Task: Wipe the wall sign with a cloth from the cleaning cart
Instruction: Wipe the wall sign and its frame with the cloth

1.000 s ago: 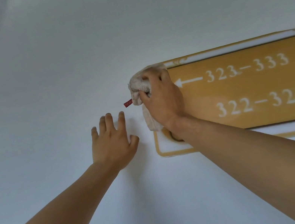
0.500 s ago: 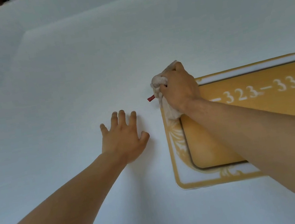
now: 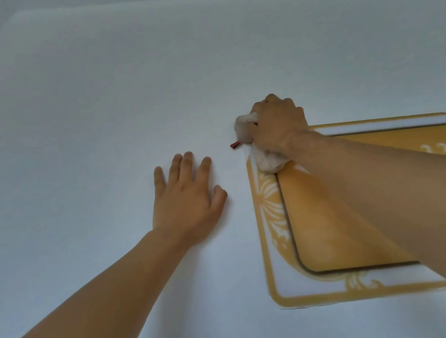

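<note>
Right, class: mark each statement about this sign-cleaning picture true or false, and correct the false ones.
1. The right hand grips a bunched cloth. True.
2. The cloth is at the sign's lower right corner. False: it is at the upper left corner.
3. The left hand rests flat on the wall, fingers spread. True.
4. The left hand touches the sign. False: it lies on bare wall, apart from the sign's left edge.
5. A small red tag sticks out of the cloth. True.

This looks like a hotel or dormitory corridor. A gold sign (image 3: 330, 224) with an ornate border and room numbers hangs on a plain white wall (image 3: 87, 118).
</note>
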